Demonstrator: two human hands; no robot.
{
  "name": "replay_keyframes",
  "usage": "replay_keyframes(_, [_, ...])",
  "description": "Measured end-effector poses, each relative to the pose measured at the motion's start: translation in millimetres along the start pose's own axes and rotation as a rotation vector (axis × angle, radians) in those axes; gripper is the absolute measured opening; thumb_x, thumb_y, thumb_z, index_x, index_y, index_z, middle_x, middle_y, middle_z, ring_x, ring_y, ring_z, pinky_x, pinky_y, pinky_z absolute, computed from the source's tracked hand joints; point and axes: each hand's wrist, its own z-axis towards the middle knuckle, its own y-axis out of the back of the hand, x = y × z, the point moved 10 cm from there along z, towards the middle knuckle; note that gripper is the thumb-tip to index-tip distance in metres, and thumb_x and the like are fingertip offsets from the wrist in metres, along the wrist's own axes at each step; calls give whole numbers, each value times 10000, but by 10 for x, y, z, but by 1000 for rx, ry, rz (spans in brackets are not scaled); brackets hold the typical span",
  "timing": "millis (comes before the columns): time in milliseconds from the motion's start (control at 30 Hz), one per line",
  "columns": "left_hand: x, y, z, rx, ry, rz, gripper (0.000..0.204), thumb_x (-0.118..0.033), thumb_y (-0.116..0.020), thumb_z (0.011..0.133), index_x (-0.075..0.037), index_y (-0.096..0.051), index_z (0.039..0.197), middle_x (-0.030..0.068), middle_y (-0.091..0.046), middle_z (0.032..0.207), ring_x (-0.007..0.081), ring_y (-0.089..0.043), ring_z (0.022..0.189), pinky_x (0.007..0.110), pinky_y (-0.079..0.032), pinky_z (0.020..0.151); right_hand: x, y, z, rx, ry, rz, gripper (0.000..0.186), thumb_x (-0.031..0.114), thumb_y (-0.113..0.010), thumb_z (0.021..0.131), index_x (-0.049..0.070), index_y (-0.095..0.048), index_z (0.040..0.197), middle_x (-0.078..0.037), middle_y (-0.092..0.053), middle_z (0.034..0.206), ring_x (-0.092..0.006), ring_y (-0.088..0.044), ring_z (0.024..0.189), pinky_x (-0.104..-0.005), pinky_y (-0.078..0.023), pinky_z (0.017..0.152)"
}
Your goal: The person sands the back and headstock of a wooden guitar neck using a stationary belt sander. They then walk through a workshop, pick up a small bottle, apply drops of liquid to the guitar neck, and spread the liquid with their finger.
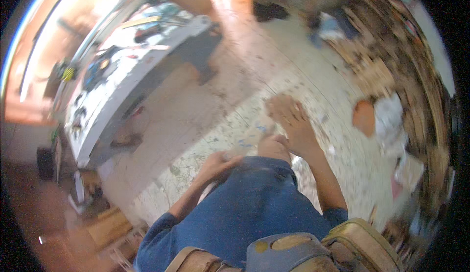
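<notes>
1. Right hand (pixel 288 117): reached forward above the floor (pixel 313 76), fingers spread, nothing visible in the grasp; contact with the floor cannot be judged.
2. Left hand (pixel 218 166): beside the shirt (pixel 245 193), thumb toward the body's midline; blur hides whether the fingers are parted or closed on anything.
3. Handling: with the body apparently bent or stepping, the sounder practice would be to plant the feet clear of loose scraps, steady the gaze, and close the fingers only on something plainly seen (the blur suggests a fast head turn).
4. Floor, the surface nearest the hands: directly below them, pale and hard-looking, with thin joint lines and a scatter of dark flecks; a bare leg (pixel 274 148) shows between the hands.
5. Tabletop (pixel 198 25): to the person's left, well apart from both hands; pale, with a smooth, thick edge that the lens bows, bearing mixed tools (pixel 147 33) too smeared to identify.
6. Right margin: rough, long wood strips (pixel 423 83) in a brown heap; before them a flat, squarish wood piece (pixel 376 77), a brown oval piece (pixel 364 117) and crumpled white sheeting (pixel 389 115), seemingly thin and pliable.
</notes>
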Motion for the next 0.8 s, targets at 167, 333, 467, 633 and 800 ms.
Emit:
replay_keyframes(167, [-904,373,709,-66,112,-33,618,-592,-693,879,-21,-758,1104,196,-751,886,344,-720,874,450,-543,795,-999,240,1121,-82,141,167,914,706,-411,943,30,-380,1556,-150,-355,1632,-384,-261,1532,-509,-217,1256])
replay_keyframes(333, [-1533,691,1193,-169,100,-112,641,-567,-660,908,-74,-679,1317,219,-602,1378,383,-655,1129,445,-490,1002,-1576,355,2046,-61,316,168,918,695,-435,939,0,-398,1537,-173,-386,1608,-386,-294,1518,-513,-265,1238])
replay_keyframes(467, [-1820,948,1857,-222,89,-189,631,-576,-654,910,-81,-691,1300,217,-682,1222,369,-688,1034,454,-513,932,-2166,223,2763,-40,385,202,934,707,-390,956,-33,-404,1525,-213,-394,1594,-399,-322,1504,-506,-270,1234])
replay_keyframes(633, [-2252,1536,2764,-298,54,-259,632,-614,-657,898,-74,-732,1217,189,-738,857,330,-710,805,454,-529,756,-2839,28,3824,-49,416,179,940,702,-399,959,-47,-392,1527,-223,-383,1599,-397,-328,1501,-486,-272,1238])
replay_keyframes(800, [-2718,2312,3709,-317,53,-286,644,-631,-645,904,-43,-754,1144,189,-731,833,297,-707,776,451,-528,734,-3534,87,5088,-86,365,152,951,680,-472,932,-45,-370,1538,-218,-362,1612,-384,-307,1515,-483,-259,1247])
